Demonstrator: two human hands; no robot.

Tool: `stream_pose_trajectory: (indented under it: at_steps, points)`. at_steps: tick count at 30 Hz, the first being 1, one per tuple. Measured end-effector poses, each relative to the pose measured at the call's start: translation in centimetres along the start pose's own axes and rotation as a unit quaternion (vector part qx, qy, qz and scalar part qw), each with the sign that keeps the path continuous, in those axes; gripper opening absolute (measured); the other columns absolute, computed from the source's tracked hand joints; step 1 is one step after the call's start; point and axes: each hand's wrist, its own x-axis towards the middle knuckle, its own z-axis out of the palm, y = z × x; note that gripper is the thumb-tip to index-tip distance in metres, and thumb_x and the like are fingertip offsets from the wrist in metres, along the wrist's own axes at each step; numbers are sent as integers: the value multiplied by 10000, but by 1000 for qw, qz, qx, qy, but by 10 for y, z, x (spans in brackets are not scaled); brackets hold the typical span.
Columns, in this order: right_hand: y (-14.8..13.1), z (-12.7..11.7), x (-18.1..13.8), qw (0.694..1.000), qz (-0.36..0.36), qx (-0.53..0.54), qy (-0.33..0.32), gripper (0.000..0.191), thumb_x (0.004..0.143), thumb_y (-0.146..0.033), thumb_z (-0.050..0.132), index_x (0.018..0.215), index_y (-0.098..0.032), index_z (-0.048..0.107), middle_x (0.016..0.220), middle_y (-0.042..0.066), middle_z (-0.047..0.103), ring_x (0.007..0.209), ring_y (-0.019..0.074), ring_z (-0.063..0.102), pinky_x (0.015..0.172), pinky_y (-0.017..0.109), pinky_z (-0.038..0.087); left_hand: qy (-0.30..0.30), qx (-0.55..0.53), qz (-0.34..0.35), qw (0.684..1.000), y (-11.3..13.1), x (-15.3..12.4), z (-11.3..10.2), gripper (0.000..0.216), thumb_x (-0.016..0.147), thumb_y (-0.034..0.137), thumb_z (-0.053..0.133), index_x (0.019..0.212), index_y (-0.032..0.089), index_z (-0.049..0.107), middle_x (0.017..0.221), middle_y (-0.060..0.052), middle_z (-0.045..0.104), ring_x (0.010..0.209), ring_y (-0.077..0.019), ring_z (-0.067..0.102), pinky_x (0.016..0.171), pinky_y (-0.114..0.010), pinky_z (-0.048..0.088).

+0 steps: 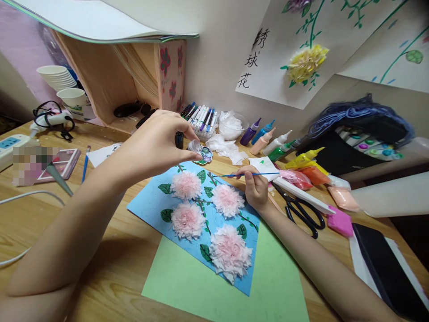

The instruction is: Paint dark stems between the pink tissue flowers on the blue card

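My left hand pinches a small clear cup between thumb and fingers, over the flower-shaped paint palette. In my right hand is a thin blue paintbrush, its tip pointing left, close over the upper edge of the blue picture board. Several pink paper flowers, dark green leaves and painted stems cover the board. A light green sheet lies partly under it. Whether the cup holds anything I cannot make out.
Behind my hands are markers, white tissue and paint bottles. Black scissors and a black case lie to the right. Paper cups, a power strip and a second brush are at left.
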Motion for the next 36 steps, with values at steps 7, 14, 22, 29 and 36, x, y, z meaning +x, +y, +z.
stream_pose_trajectory:
  at_steps: [7,14,22,29,36]
  points:
    - [0,1,1,1000,1,2,-4,290,977,-287,384,816,-215,615,746,13,665,659,136,606,659,276,484,-5,4,-4,1000,1,0,0,306,709,518,629,760,217,652,928,-25,676,1022,-265,587,992,-423,395]
    - [-2,1,1,999,3,20,32,283,976,-285,382,824,-222,614,752,15,658,668,143,603,638,283,484,3,4,3,1000,-2,0,1,291,705,517,635,756,231,656,958,-19,682,1048,-268,576,983,-422,405]
    - [4,3,-3,996,14,71,46,286,974,-286,379,797,-220,594,732,12,623,679,156,622,646,312,494,6,5,4,1000,0,0,1,270,697,492,655,759,230,668,948,-20,690,1041,-260,586,976,-424,415]
    - [2,2,-4,999,9,48,19,272,966,-302,402,804,-220,604,742,22,646,706,166,617,670,316,483,-4,-4,-4,1000,1,1,0,282,694,506,645,750,231,654,923,-12,679,1030,-266,588,997,-420,400]
    - [2,1,-4,999,7,35,5,276,964,-331,401,810,-223,603,748,26,656,713,176,627,684,324,484,-12,-5,-7,1000,2,0,-1,283,713,506,628,778,232,652,947,-24,672,1064,-279,566,1005,-425,391]
